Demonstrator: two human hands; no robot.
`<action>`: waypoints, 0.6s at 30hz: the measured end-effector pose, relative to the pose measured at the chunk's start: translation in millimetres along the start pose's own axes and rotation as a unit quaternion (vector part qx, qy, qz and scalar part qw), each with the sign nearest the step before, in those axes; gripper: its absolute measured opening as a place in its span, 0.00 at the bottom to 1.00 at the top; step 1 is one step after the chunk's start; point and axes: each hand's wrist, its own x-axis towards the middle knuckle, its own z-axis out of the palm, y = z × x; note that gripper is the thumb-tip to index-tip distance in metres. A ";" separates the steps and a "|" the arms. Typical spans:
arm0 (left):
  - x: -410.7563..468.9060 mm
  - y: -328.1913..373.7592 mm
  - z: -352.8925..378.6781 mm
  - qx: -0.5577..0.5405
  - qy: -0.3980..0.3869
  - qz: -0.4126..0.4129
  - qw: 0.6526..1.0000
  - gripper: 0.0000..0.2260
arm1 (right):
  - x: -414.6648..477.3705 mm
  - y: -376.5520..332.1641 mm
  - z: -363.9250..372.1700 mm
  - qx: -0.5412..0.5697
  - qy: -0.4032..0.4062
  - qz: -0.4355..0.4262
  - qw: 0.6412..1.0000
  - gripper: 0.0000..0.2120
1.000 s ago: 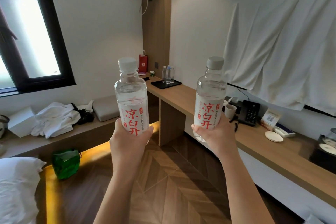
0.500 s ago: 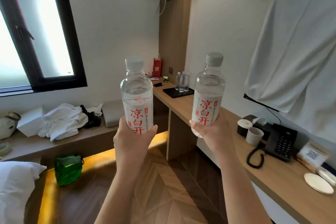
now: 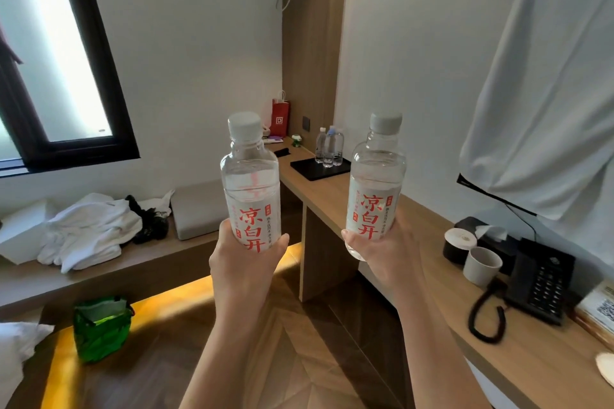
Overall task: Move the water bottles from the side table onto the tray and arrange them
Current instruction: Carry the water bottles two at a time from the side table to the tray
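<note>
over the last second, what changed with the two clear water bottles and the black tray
The person walked closer to the black tray on the wooden counter, so it and the small bottles on it look nearer. Unchanged: left hand and right hand each hold a clear red-lettered water bottle upright.
</note>
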 end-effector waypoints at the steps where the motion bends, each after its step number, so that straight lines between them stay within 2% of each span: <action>1: 9.2 -4.4 7.5 0.000 -0.004 -0.001 1.000 0.32 | 8.2 3.6 5.4 -0.002 0.001 0.002 1.000 0.35; 6: 71.2 -25.9 49.6 -0.013 -0.028 0.011 0.999 0.31 | 68.7 21.9 37.6 0.011 0.030 0.002 0.999 0.33; 18: 283.5 -73.4 129.6 -0.028 -0.076 0.044 0.996 0.30 | 247.4 32.2 139.0 0.063 0.099 0.053 0.992 0.28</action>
